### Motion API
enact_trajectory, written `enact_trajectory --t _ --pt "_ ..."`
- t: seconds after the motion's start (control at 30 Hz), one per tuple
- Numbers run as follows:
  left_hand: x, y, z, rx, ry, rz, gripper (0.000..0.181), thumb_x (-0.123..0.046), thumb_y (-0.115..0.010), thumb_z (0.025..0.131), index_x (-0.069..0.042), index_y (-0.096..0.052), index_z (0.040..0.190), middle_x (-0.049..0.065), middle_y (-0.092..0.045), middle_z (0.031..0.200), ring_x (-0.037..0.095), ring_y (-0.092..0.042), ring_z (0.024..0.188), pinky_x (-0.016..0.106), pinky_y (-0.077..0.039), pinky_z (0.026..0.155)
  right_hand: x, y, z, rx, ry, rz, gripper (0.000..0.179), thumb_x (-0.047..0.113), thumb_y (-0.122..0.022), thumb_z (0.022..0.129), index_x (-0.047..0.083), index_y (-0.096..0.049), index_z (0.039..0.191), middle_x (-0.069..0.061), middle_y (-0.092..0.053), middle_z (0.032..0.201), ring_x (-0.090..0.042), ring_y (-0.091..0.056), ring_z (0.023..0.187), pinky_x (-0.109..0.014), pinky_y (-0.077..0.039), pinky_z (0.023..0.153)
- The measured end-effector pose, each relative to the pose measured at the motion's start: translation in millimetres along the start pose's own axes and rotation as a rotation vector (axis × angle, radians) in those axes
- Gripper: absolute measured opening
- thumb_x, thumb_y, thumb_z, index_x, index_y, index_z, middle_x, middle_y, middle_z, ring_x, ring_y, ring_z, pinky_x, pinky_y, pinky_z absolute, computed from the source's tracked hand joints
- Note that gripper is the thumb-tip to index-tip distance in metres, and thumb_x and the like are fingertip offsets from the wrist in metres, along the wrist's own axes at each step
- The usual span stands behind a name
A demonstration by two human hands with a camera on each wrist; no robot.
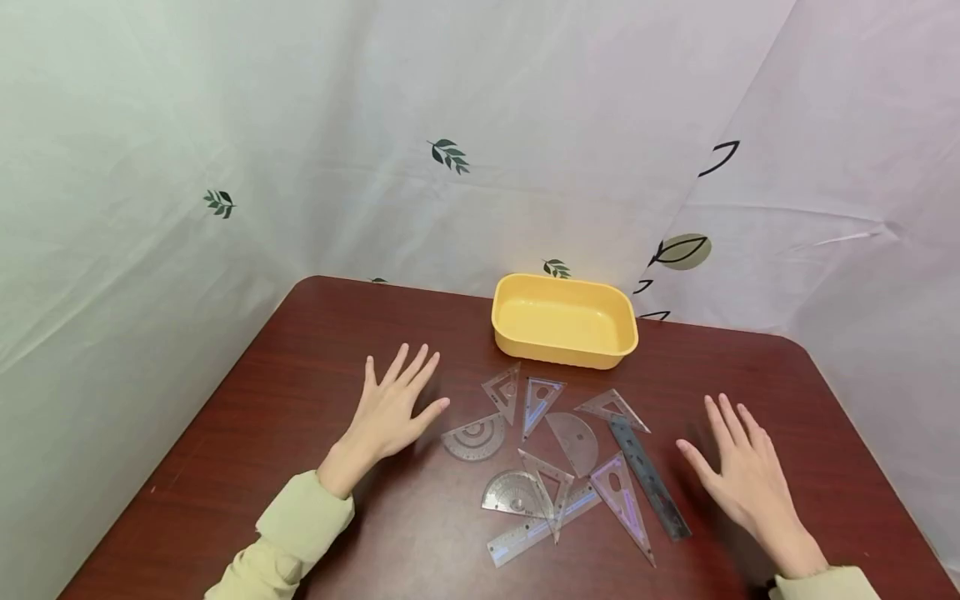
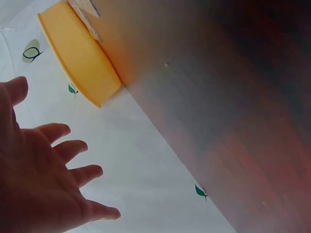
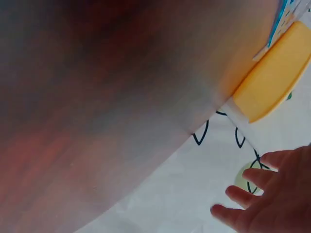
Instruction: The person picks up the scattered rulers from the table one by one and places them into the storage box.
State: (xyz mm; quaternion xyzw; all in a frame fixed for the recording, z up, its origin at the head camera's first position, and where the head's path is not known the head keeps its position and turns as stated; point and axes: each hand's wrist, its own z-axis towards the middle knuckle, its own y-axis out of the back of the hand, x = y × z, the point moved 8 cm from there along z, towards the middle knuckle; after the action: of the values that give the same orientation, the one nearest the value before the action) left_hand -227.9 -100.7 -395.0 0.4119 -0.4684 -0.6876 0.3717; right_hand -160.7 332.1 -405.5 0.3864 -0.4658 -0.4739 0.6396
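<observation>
My left hand (image 1: 388, 415) is spread with straight fingers, left of a loose group of clear plastic drawing tools, and holds nothing. On the other side, my right hand (image 1: 746, 475) also has its fingers extended with nothing in them. Nearest the left hand lies a protractor (image 1: 475, 438); nearest the right, a dark ruler (image 1: 651, 479). Between them are a blue-marked set square (image 1: 540, 402), a purple-marked set square (image 1: 621, 502), other set squares and protractors, and a clear ruler (image 1: 517, 537) partly under a set square (image 1: 551, 479). Both wrist views show the fingers apart and bare.
A yellow plastic basin (image 1: 566, 321) stands near the back edge of the dark red-brown wooden table (image 1: 300, 375), behind the drawing tools. White cloth (image 1: 337, 167) with printed leaves hangs around the table's back and sides.
</observation>
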Motion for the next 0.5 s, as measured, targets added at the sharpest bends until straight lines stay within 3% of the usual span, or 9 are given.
enact_trajectory --t 0.13,0.3,0.5 --pt "1.3 5.4 8.7 -0.035 0.029 -0.075 0.068 -0.055 -0.051 0.093 -0.018 -0.039 0.149 0.007 -0.036 0.154 0.034 -0.029 0.144 0.068 -0.021 0.113 0 8 8.4 -0.062 -0.030 0.057 0.070 0.044 -0.059 0.092 0.002 -0.038 0.145 -0.027 -0.039 0.144 -0.047 -0.036 0.125 -0.067 -0.037 0.090" --pt "4.1 15.3 20.4 -0.093 0.085 -0.214 0.063 -0.052 -0.057 0.091 -0.018 -0.047 0.143 0.008 -0.048 0.146 0.033 -0.046 0.131 0.056 -0.046 0.101 1 18 21.1 -0.148 -0.041 0.120 0.055 0.036 -0.066 0.089 -0.001 -0.054 0.127 -0.026 -0.050 0.126 -0.045 -0.044 0.111 -0.063 -0.041 0.079" --pt "5.4 22.7 36.2 -0.096 0.150 -0.352 0.054 -0.050 -0.060 0.090 -0.023 -0.054 0.137 0.005 -0.065 0.127 0.027 -0.062 0.111 0.051 -0.054 0.085 4 25 37.6 -0.186 -0.033 0.152 0.042 0.030 -0.070 0.088 0.001 -0.060 0.117 -0.023 -0.055 0.111 -0.036 -0.055 0.088 -0.053 -0.045 0.068"
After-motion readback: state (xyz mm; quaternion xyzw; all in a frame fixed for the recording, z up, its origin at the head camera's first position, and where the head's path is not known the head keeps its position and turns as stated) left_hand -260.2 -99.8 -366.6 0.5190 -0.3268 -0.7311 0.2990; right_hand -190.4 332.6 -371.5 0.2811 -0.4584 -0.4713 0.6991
